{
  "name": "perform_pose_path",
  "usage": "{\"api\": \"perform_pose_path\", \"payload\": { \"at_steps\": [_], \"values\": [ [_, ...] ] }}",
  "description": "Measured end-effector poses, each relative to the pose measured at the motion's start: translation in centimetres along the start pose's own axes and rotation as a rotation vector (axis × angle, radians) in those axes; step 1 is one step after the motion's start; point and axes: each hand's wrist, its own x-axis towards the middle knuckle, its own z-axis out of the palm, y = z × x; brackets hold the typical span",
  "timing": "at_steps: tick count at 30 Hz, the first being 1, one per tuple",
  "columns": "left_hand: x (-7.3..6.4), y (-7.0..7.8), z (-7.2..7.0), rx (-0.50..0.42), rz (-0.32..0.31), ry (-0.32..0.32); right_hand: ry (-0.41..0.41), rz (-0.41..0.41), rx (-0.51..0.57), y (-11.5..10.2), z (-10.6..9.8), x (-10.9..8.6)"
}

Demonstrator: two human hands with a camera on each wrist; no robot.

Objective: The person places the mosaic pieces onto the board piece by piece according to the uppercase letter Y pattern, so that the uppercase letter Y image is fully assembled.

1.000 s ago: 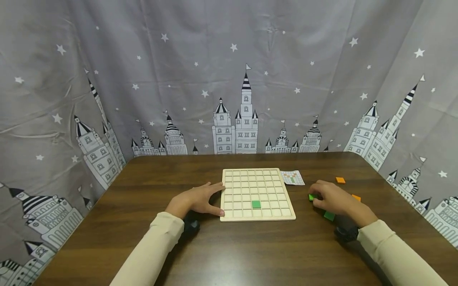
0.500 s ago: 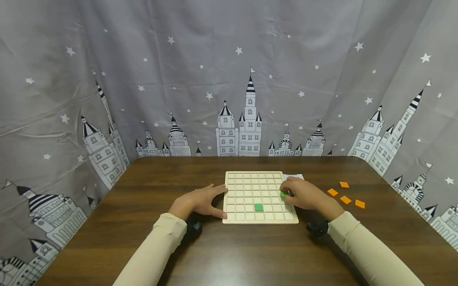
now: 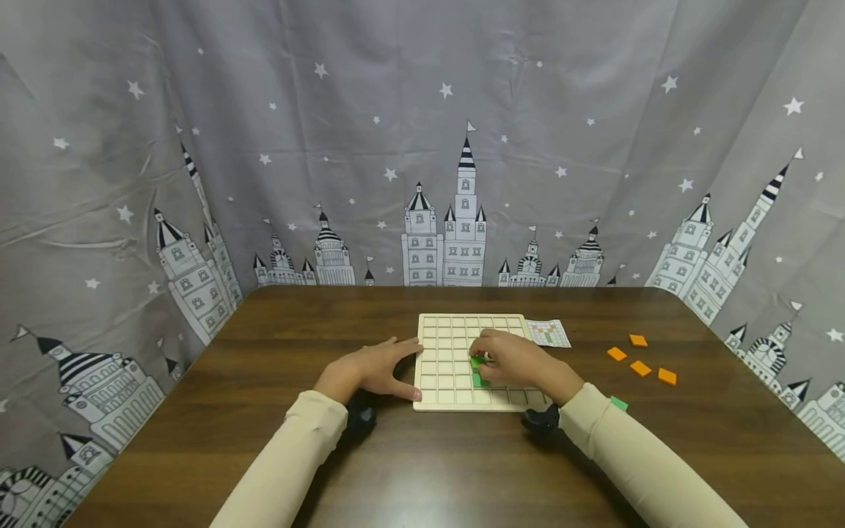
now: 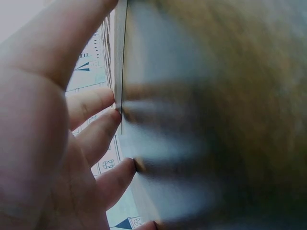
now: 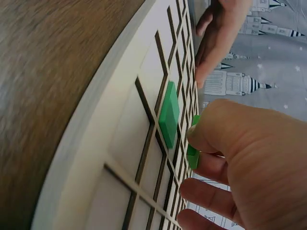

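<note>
A pale wooden grid board [image 3: 439, 397] lies on the table, with one green square tile [image 5: 169, 115] set in a cell near its front. My right hand [image 3: 518, 364] is over the board and pinches another green tile [image 3: 477, 361] between thumb and fingers, just behind the set one. In the right wrist view the thumb covers part of this held tile [image 5: 193, 155]. My left hand [image 3: 371, 369] rests at the board's left edge, thumb and fingers spread and touching the rim. The left wrist view shows its fingertips [image 4: 125, 167] on the tabletop beside the board.
Several orange tiles [image 3: 640, 368] lie loose on the table to the right. A further green tile [image 3: 618, 403] peeks out past the right sleeve. Behind the board's right corner is a small printed pattern card [image 3: 549, 334]. A grey castle-print curtain [image 3: 330, 147] hangs behind the table.
My right hand has picked up a green tile right of the board and carried it left to the board's middle. My left hand stays at the left edge.
</note>
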Motion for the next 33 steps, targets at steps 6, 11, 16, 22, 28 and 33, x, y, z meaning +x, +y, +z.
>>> {"api": "perform_pose_path", "payload": {
  "at_steps": [6, 11, 16, 22, 28, 33],
  "values": [
    [0.05, 0.01, 0.05, 0.007, 0.001, -0.005, -0.039, 0.022, 0.002, -0.39, 0.30, 0.22],
    [-0.05, 0.05, 0.10, 0.011, -0.002, -0.001, -0.043, 0.024, 0.007, -0.41, 0.31, 0.14],
    [-0.04, 0.09, 0.03, 0.006, -0.007, -0.006, -0.040, 0.004, 0.023, -0.34, 0.02, 0.04],
    [-0.06, 0.22, -0.23, 0.003, -0.004, -0.003, -0.055, 0.022, 0.021, -0.48, -0.22, 0.10],
    [-0.02, 0.14, -0.23, -0.004, 0.005, 0.010, -0.067, 0.034, 0.028, -0.56, -0.23, 0.09],
    [0.00, 0.12, -0.17, -0.010, 0.004, 0.009, -0.064, 0.021, 0.039, -0.49, -0.25, 0.05]
  ]
}}
